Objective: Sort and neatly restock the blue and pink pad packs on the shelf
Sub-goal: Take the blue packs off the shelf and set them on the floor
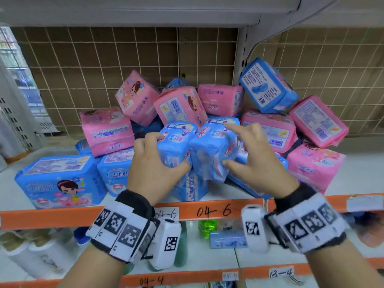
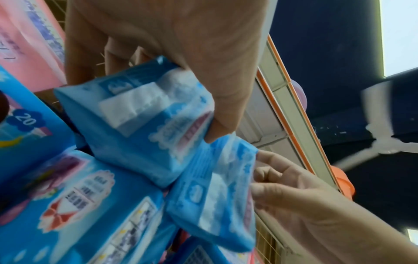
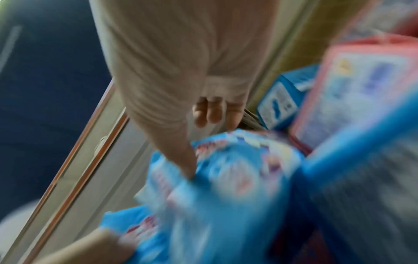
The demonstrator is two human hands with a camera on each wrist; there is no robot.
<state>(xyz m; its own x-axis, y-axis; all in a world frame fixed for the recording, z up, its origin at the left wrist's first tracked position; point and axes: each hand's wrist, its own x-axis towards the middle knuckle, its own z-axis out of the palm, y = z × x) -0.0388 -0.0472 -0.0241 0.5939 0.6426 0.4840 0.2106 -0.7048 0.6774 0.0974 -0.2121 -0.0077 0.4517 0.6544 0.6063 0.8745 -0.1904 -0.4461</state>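
Two small blue pad packs are held side by side above the front of the shelf. My left hand [image 1: 172, 151] grips the left blue pack [image 1: 176, 142], thumb in front and fingers curled over its top. My right hand [image 1: 226, 144] holds the right blue pack [image 1: 212, 150] between thumb and fingers, its index finger stretched along the top. The two packs touch along their inner edges. In the left wrist view the left pack [image 2: 144, 125] sits above the right pack [image 2: 212, 205]. The right wrist view is blurred; my thumb presses into the blue pack [image 3: 226, 178].
Pink packs [image 1: 178, 104] are piled loosely behind and to the right, with one blue pack [image 1: 268, 86] on top. Two larger blue packs [image 1: 60, 181] stand at the front left. The orange shelf edge [image 1: 207, 212] runs below my hands. A wire mesh [image 1: 104, 59] backs the shelf.
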